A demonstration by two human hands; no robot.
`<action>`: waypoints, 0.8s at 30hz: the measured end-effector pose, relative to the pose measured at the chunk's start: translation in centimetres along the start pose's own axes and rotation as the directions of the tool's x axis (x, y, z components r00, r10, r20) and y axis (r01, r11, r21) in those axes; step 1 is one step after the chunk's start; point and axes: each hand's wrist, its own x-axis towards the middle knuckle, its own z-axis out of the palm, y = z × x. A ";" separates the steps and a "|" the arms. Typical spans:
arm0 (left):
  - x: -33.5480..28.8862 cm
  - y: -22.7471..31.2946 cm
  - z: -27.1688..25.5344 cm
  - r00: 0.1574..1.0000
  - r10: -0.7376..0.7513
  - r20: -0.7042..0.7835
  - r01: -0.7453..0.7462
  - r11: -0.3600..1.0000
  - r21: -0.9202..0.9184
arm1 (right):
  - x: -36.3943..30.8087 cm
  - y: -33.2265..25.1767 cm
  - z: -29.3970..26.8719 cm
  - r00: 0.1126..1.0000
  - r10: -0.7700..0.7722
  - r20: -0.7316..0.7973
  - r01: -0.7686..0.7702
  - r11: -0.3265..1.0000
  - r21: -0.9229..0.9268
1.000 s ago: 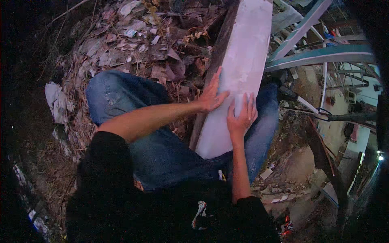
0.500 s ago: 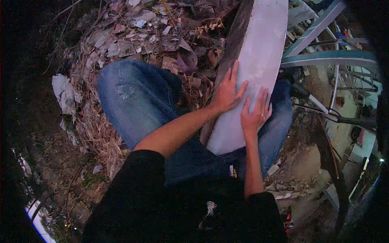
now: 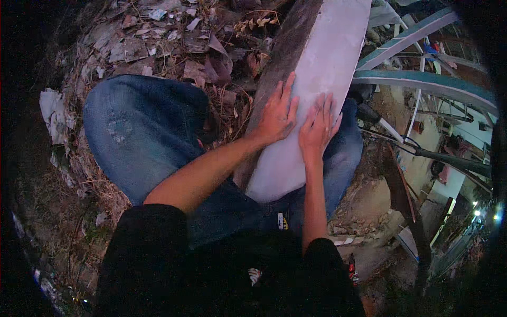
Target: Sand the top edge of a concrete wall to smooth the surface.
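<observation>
Between my legs in blue jeans [image 3: 142,127] runs a long, pale, smooth-topped wall ledge [image 3: 332,47] with a rough dark side on its left. My left hand [image 3: 277,116] lies on the ledge's left edge, its fingers stretched forward and slightly apart. Beside it, my right hand [image 3: 318,127] rests flat on the pale top, with fingers extended toward the far end. Neither hand holds anything. The two hands are close together but apart.
Dry leaves and litter [image 3: 142,42] cover the ground on the left, with a crumpled pale sheet [image 3: 53,113] there. On the right, lower down, are curved metal beams [image 3: 422,79], a dark slanting post [image 3: 406,195] and a yard with lights [image 3: 477,213].
The view has shifted, so the ledge, legs and hands appear farther left. My right hand has slid a little forward along the ledge; my left hand stays on its left edge.
</observation>
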 end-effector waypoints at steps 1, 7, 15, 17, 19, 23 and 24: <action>0.0 -0.1 -0.1 1.000 0.019 0.002 -0.019 1.000 0.003 | 0.8 0.2 -0.1 1.000 -0.008 0.008 0.008 0.999 0.036; 0.0 -0.8 0.1 0.999 0.036 -0.038 -0.036 0.999 -0.011 | 0.1 0.8 0.4 0.984 -0.165 -0.069 0.176 0.962 0.209; 0.0 -0.2 -0.1 1.000 -0.001 0.020 0.000 0.999 0.044 | -2.6 0.0 0.0 0.992 -0.125 0.016 0.120 0.975 0.185; 0.0 -0.7 0.1 0.998 0.055 -0.034 -0.056 0.998 -0.027 | -2.0 0.0 0.1 0.992 -0.124 0.011 0.121 0.979 0.166; 0.1 -0.8 0.4 0.998 0.062 -0.033 -0.063 0.998 -0.010 | 0.1 0.0 0.2 0.979 -0.197 -0.048 0.202 0.956 0.212; 0.1 -1.1 0.0 0.993 0.107 -0.047 -0.107 0.994 -0.009 | 4.8 -0.9 1.6 0.976 -0.181 -0.120 0.205 0.951 0.232; 0.1 -0.5 0.0 0.993 0.111 -0.045 -0.111 0.994 -0.011 | 5.9 -0.8 1.6 0.975 -0.184 -0.122 0.209 0.949 0.237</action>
